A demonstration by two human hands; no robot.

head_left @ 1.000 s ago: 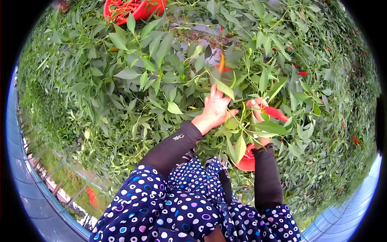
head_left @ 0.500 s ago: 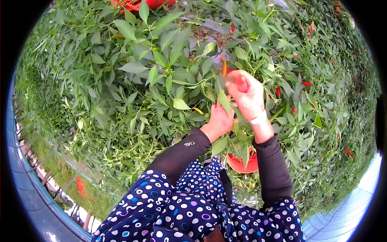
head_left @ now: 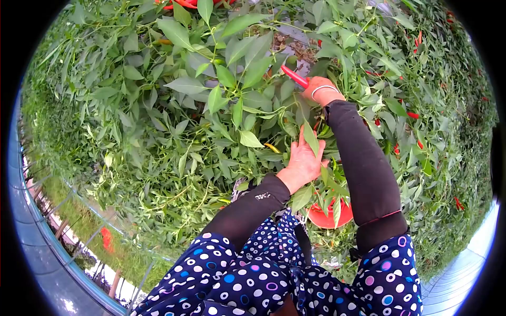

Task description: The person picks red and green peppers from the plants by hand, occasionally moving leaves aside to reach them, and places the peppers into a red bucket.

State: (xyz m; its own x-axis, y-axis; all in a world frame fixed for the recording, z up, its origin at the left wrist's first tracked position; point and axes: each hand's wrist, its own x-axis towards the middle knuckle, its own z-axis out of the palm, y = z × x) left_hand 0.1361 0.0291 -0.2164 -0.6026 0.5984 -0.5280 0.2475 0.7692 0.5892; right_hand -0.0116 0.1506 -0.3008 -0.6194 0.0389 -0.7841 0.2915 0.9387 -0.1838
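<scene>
Reaching forward into the chili plants, my right hand (head_left: 319, 88) is closed, and a red chili pepper (head_left: 294, 76) sticks out of it to the upper left. Its fingers are mostly hidden behind the back of the hand and the wrist. Lower down, my left hand (head_left: 303, 162) lies among stems with its index finger stretched out and a green leaf (head_left: 310, 138) across the fingers. Nothing shows in its grasp. Just left of that hand hangs a yellow-orange chili pepper (head_left: 272, 148). Below it, a red bowl (head_left: 331, 220) is partly covered by leaves.
Dense chili foliage (head_left: 158, 121) surrounds both hands. More red chili peppers (head_left: 412, 115) hang among the plants on the right. A heap of red peppers (head_left: 190, 3) shows at the top edge. Bluish ground sheeting (head_left: 291, 32) appears between plants. Behind on the left runs a metal-framed edge.
My right hand has reached forward, away from my left hand, and turned; a red chili pepper now points out of it. My left hand's index finger has stretched out. The whole view has shifted slightly.
</scene>
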